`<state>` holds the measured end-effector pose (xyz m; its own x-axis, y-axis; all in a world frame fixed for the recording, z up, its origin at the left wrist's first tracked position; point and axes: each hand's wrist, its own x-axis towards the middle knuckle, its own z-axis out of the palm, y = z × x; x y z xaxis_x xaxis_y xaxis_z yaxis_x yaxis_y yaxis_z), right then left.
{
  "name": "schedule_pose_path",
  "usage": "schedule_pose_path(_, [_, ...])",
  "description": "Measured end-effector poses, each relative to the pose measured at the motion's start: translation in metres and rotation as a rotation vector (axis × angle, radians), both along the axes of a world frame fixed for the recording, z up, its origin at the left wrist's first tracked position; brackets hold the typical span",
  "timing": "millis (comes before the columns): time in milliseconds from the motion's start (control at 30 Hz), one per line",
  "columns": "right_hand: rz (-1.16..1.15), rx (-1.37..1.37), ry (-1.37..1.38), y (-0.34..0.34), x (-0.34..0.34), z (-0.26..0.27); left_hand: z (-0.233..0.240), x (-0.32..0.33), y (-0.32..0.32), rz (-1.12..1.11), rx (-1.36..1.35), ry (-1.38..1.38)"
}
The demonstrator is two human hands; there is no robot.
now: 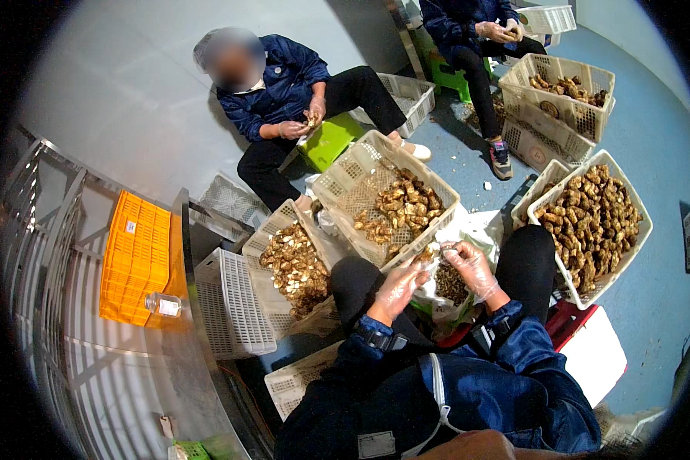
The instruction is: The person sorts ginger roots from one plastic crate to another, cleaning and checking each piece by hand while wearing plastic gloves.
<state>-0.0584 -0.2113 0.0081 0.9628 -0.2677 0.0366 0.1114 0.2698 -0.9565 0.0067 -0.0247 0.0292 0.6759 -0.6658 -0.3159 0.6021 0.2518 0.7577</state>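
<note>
My left hand (401,287), in a clear plastic glove, holds a brown and white mushroom (427,253) between its fingers. At the mushroom's right side is my right hand (471,269), gloved too, its fingers closed on something small that I cannot make out. Below both hands, a white plastic bag (483,230) between my knees holds small brown trimmings (451,284). Just beyond my hands, a large plastic crate (345,190) contains brown mushrooms (411,201). A crate heaped with mushrooms (592,224) stands by my right knee; one with cut pieces (296,267) is at my left.
A person (287,86) sits across from me, holding a small piece over a green stool (330,141). Another person (466,34) sits at the upper right near stacked crates (558,115). A steel table (198,368) with an orange crate (135,253) and glass jar (164,305) borders the left.
</note>
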Motion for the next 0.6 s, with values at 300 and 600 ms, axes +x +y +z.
schedule_pose_path(300, [-0.071, -0.208, -0.006, 0.001, 0.001, -0.002, 0.002, -0.005, -0.005, 0.004, 0.37, -0.464])
schedule_pose_path(600, [-0.047, -0.269, -0.015, 0.002, 0.0, 0.002, 0.002, -0.004, 0.0, -0.028, 0.357, -0.479])
